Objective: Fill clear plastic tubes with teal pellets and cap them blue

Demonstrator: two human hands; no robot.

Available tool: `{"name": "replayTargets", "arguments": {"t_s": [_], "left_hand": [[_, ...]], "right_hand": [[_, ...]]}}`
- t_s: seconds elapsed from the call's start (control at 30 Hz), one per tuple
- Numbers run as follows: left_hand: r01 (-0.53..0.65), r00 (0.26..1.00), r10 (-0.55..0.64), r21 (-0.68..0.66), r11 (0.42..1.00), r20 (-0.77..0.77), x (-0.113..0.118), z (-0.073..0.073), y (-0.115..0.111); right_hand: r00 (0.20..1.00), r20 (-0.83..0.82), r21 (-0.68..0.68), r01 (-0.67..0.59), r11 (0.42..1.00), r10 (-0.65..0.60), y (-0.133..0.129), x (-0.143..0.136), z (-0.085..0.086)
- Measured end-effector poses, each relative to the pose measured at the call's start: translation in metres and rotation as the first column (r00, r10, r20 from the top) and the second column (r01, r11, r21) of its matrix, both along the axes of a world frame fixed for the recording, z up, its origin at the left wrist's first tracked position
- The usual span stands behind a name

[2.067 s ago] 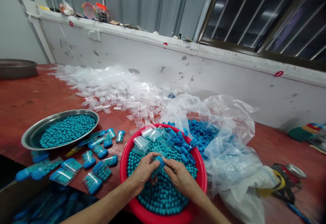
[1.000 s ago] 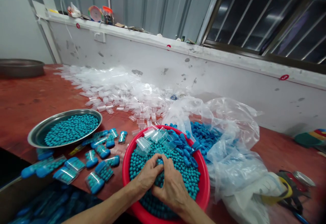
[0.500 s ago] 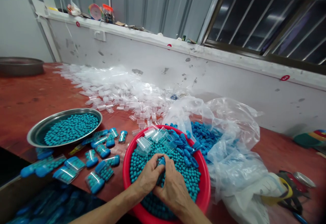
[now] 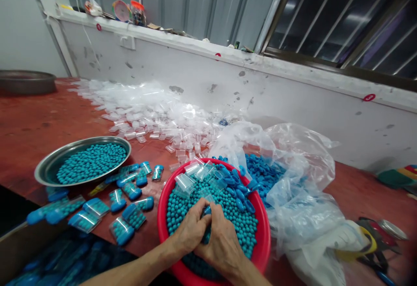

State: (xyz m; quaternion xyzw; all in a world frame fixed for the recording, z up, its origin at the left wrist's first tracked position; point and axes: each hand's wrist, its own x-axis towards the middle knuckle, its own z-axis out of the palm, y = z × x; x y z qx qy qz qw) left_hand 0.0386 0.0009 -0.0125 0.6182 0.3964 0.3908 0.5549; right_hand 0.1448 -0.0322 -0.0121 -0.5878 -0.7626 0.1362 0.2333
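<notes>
- Grey corrugated panels (image 4: 185,4) and a barred window (image 4: 319,21) stand above the scuffed white wall (image 4: 202,75) facing you; its ledge (image 4: 169,37) bears an orange-lidded jar (image 4: 138,14).
- Your red surface (image 4: 26,129) carries a long heap of clear tubes (image 4: 146,108) against that wall.
- Close to you sits a red basin (image 4: 266,238), holding teal beads (image 4: 243,225), some loose clear tubes (image 4: 184,184) at its far left, and blue caps (image 4: 240,192) at its far right.
- Over that basin, your left grip (image 4: 192,229) and right grip (image 4: 222,243) meet, fingers bent inward, both closed around a small blue piece (image 4: 206,211); your fingers hide most of it.
- To your left, a metal bowl (image 4: 41,178) holds more beads (image 4: 93,161); bead-filled, blue-ended packets (image 4: 122,231) lie between it and the basin, and in front of the bowl.
- Just beyond the basin, to your right, a translucent plastic bag (image 4: 301,147) lies crumpled beside a pile of blue caps (image 4: 262,173).
- At far left on your surface rests a dark, shallow tub (image 4: 28,88).
</notes>
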Motion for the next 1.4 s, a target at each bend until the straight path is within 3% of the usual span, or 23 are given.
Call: {"name": "replayTargets", "arguments": {"t_s": [0.17,0.3,0.4,0.47,0.57,0.63,0.7,0.77,0.8,0.83,0.93,1.0,1.1,1.2,1.3,1.4], "left_hand": [[-0.024,1.000,0.024,0.006,1.000,0.013,0.000,0.003,0.003],[0.016,0.996,-0.006,-0.111,0.994,0.089,0.003,0.003,0.006],[0.068,0.992,-0.047,-0.176,0.982,0.120,0.002,0.006,0.005],[0.035,0.997,-0.027,-0.130,0.991,0.069,-0.006,0.011,0.004],[-0.117,0.988,0.118,0.019,0.993,-0.103,-0.038,0.020,0.005],[-0.308,0.906,0.347,0.187,0.933,-0.240,-0.066,0.026,0.010],[-0.489,0.703,0.639,0.441,0.753,-0.312,-0.092,0.030,0.015],[-0.516,0.542,0.788,0.623,0.587,-0.293,-0.105,0.031,0.016],[-0.482,0.534,0.794,0.667,0.567,-0.289,-0.105,0.031,0.016],[-0.424,0.568,0.767,0.692,0.584,-0.299,-0.102,0.029,0.014],[-0.128,0.678,0.594,0.727,0.675,-0.433,-0.073,0.022,0.009],[0.095,0.631,0.520,0.722,0.685,-0.576,-0.050,0.017,0.009],[0.372,0.525,0.458,0.678,0.634,-0.717,-0.025,0.014,0.010],[0.546,0.498,0.386,0.626,0.556,-0.777,-0.013,0.013,0.011],[0.593,0.462,0.375,0.594,0.543,-0.804,-0.006,0.014,0.007],[0.644,0.440,0.389,0.586,0.492,-0.810,-0.003,0.017,0.001]], "right_hand": [[0.998,-0.067,-0.074,0.005,0.997,-0.010,0.002,0.000,0.002],[0.945,-0.325,-0.214,-0.102,0.971,0.028,0.003,0.009,0.006],[0.866,-0.497,-0.328,-0.125,0.936,-0.058,0.003,0.024,0.007],[0.859,-0.500,-0.372,-0.098,0.923,-0.111,0.005,0.039,0.007],[0.931,-0.355,-0.361,-0.052,0.931,-0.085,0.010,0.062,0.008],[0.971,-0.234,-0.319,-0.025,0.948,-0.053,0.014,0.071,0.010],[0.992,-0.112,-0.277,0.023,0.961,-0.056,0.019,0.072,0.014],[0.997,0.012,-0.236,0.076,0.969,-0.076,0.026,0.064,0.017],[0.994,0.071,-0.220,0.095,0.971,-0.081,0.030,0.056,0.018],[0.989,0.128,-0.211,0.105,0.972,-0.079,0.034,0.048,0.019],[0.968,0.247,-0.226,0.097,0.969,-0.039,0.044,0.027,0.016],[0.976,0.219,-0.242,0.073,0.968,-0.018,0.049,0.022,0.011],[0.996,-0.088,-0.277,-0.049,0.960,0.026,0.051,0.030,0.000],[0.863,-0.497,-0.320,-0.279,0.905,0.090,0.050,0.046,-0.008],[0.792,-0.608,-0.445,-0.397,0.802,0.054,0.046,0.061,-0.010],[0.743,-0.659,-0.460,-0.521,0.718,0.117,0.042,0.074,-0.006]]}}
